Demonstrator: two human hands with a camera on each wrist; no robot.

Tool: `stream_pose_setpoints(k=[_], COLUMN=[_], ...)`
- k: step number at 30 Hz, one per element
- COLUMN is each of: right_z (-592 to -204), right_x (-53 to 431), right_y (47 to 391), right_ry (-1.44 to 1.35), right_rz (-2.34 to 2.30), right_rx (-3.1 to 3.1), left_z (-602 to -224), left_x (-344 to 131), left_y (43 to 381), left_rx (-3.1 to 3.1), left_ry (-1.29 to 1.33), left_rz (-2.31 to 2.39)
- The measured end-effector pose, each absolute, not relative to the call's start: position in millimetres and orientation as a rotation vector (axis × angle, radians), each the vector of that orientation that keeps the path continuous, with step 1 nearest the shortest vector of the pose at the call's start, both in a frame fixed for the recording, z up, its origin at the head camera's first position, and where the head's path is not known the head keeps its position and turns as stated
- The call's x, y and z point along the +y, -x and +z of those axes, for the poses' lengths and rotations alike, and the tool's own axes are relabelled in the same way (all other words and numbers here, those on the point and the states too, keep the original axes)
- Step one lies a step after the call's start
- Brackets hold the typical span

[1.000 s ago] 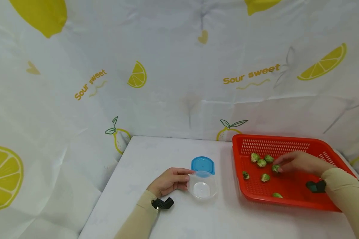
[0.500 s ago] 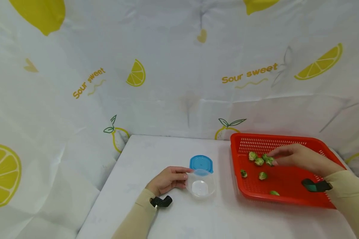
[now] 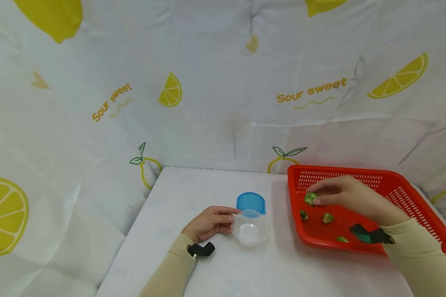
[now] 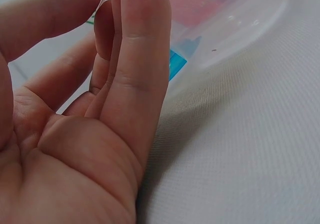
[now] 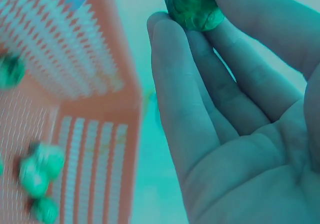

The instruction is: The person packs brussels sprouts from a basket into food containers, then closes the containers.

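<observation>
My left hand [image 3: 210,224] pinches the rim of a clear plastic bowl [image 3: 250,232] standing on the table; nothing shows inside it. In the left wrist view, thumb and fingers meet at the edge of the bowl [image 4: 250,36]. My right hand [image 3: 351,198] holds a Brussels sprout [image 3: 310,199] between thumb and fingertips, raised over the left part of a red basket [image 3: 357,247]. The right wrist view has this sprout [image 5: 192,9] at the fingertips. Other sprouts [image 3: 327,218] lie in the basket, some hidden behind my right hand in the head view.
A blue lid [image 3: 250,202] lies on the white table [image 3: 193,189] just behind the bowl. The basket's perforated wall [image 5: 95,154] stands between the sprouts inside and the bowl's side of the table. A lemon-print cloth [image 3: 215,82] hangs behind the table.
My right hand has picked up a sprout from the basket and moved left with it, toward the basket's left wall. My left hand and the bowl have stayed in place.
</observation>
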State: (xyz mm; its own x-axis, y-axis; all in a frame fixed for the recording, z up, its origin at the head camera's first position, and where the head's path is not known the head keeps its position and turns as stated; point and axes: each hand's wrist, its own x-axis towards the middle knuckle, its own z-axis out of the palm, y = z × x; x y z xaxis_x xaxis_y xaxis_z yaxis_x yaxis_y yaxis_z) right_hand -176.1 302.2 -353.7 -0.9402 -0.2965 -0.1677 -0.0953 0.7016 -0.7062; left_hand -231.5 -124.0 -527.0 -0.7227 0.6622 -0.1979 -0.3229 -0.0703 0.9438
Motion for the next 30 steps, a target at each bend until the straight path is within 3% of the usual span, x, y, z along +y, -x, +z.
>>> stream_pose_setpoints(k=[9, 16, 30], right_z=[-353, -375, -428], right_x=[234, 178, 137], right_y=[165, 158, 162], right_ry=[0.309, 0.334, 0.304], right_rz=[-1.275, -1.33, -1.388], right_rx=[2.55, 2.56, 2.605], left_z=[-530, -527, -527], left_x=[-126, -124, -125], left_y=[233, 232, 233], left_rx=[1.542, 1.545, 1.526], left_ry=[-0.376, -0.367, -0.388], left_rz=[1.862, 1.86, 1.87])
